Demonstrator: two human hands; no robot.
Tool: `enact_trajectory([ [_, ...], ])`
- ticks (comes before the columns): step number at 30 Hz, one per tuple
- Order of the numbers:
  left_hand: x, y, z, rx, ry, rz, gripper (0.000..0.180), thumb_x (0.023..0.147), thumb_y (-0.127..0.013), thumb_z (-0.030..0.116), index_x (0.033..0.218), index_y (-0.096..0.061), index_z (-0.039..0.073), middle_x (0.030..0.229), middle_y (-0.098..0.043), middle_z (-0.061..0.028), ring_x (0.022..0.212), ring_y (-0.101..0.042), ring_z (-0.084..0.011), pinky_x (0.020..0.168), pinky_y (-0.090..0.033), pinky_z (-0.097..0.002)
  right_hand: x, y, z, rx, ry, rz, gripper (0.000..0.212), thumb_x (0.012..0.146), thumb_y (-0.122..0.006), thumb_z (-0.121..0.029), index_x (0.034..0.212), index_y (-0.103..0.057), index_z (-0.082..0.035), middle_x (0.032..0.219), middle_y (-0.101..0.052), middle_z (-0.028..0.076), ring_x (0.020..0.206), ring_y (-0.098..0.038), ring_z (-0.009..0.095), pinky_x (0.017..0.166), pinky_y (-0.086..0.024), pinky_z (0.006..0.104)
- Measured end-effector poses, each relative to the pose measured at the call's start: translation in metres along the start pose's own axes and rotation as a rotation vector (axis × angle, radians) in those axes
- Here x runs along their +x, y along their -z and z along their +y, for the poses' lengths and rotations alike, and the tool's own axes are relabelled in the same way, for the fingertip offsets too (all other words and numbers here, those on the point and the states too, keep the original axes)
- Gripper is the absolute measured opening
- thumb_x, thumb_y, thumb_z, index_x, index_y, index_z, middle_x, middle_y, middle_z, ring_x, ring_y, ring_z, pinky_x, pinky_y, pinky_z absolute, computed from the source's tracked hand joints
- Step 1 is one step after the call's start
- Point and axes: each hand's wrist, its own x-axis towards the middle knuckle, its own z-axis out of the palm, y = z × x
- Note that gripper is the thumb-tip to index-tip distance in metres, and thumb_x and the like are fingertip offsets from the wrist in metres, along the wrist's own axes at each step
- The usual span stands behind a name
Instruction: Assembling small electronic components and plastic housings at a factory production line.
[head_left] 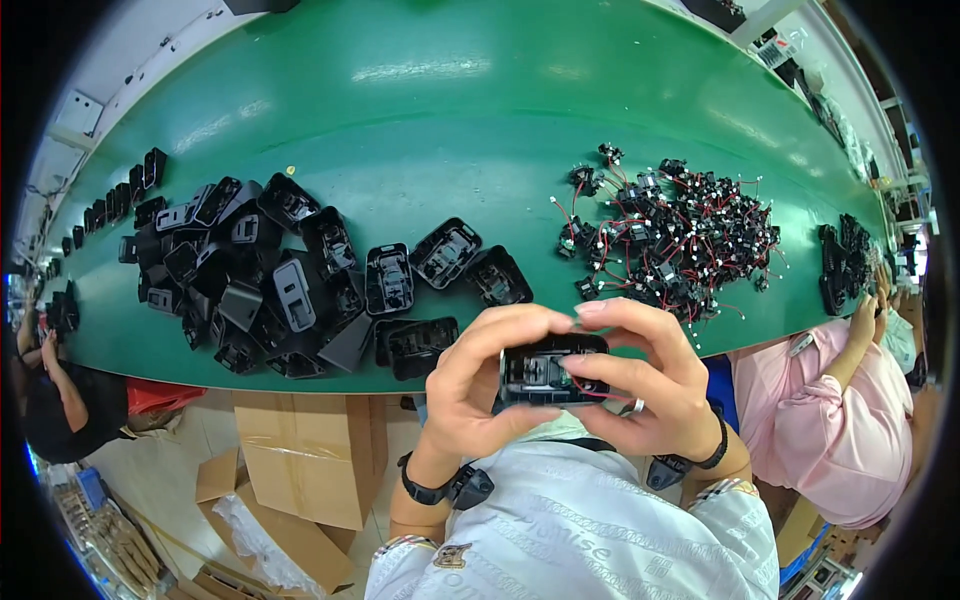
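Over belt edge: both hands [565, 385] cupping black housing [548, 372], fingers curled.

Both forearms rise from below, the left hand [475, 385] and right hand [645, 375] curled toward each other, fingertips nearly meeting.

The single head view looks steeply down, close over the hands, facing the green table [480, 120] beyond.

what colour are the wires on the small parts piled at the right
Red and white wires on black parts, clearest in the head view.
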Motion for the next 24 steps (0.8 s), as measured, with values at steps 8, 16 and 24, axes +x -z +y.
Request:
enact_trajectory([
  [8, 0.009, -0.005, 0.004, 0.174, -0.28, -0.05, 0.043, 0.078, -0.081, -0.005, 0.119, -0.067, -0.001, 0.121, -0.071, -0.0249, 0.112, -0.07, -0.0398, 0.095, -0.059, -0.0473, -0.003, 0.013, 0.001, -0.036, 0.021, -0.004, 0.04, 0.068, -0.085, -0.007, 0.108, -0.076, -0.007, 0.13, -0.062, 0.019, 0.112, -0.066, 0.033, 0.078, -0.059, 0.0389],
  [16, 0.009, 0.004, 0.01, 0.379, -0.147, -0.147, 0.052, 0.069, -0.074, -0.015, 0.119, -0.069, -0.003, 0.118, -0.073, -0.0225, 0.114, -0.071, -0.0375, 0.097, -0.058, -0.0446, 0.01, 0.018, -0.007, -0.258, 0.008, -0.23, 0.051, 0.069, -0.088, -0.024, 0.111, -0.071, -0.003, 0.138, -0.056, 0.018, 0.115, -0.063, 0.035, 0.083, -0.059, 0.0418],
  [24, 0.006, 0.0, -0.009, 0.249, -0.11, -0.029, 0.054, 0.071, -0.084, 0.002, 0.122, -0.067, -0.005, 0.12, -0.073, -0.0218, 0.109, -0.071, -0.0335, 0.094, -0.056, -0.0423, -0.005, 0.013, 0.003, -0.175, 0.043, -0.085, 0.049, 0.07, -0.089, -0.021, 0.112, -0.073, -0.003, 0.127, -0.064, 0.02, 0.104, -0.07, 0.034, 0.084, -0.06, 0.0411],
])
